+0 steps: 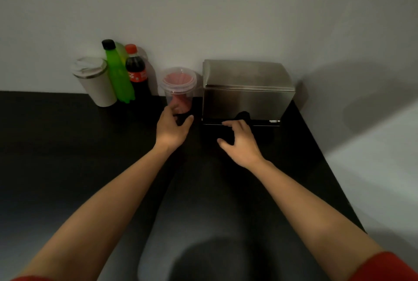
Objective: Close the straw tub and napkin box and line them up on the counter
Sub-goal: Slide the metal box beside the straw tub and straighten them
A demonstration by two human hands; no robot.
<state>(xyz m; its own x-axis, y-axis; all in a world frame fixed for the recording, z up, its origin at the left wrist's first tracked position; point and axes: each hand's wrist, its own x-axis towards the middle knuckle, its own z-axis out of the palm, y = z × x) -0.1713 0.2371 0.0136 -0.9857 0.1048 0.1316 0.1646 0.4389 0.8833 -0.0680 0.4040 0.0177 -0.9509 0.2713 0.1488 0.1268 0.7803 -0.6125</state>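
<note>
Red sleeve edges (389, 267) showed at the bottom corners of the frame, and two bare forearms ran up from them over a black counter (67, 167) that filled the lower two thirds. The counter was matte and dark, with a pale grey sheen and a rounded shadow at bottom centre. Its right edge cut diagonally from the lower right up toward the centre right, with a pale surface beyond it.

In the middle of the frame the left hand (173, 128) was open, fingers and thumb spread around the base of the tub (178, 91); whether it touched the tub could not be told. The right hand (239, 139) was open too, fingers splayed, its fingertips at the bottom front edge of the box (247, 93).

The tub was clear plastic with a clear lid on top and red straws (181, 100) inside. It stood just left of the box, a brushed-metal case with its lid down.

Farther up and left, against the wall, stood a white cup (98, 84), a green bottle (117, 77) and a cola bottle (136, 72), close together.

A plain white wall (226, 20) filled the upper frame, meeting a side wall in the upper right corner.
</note>
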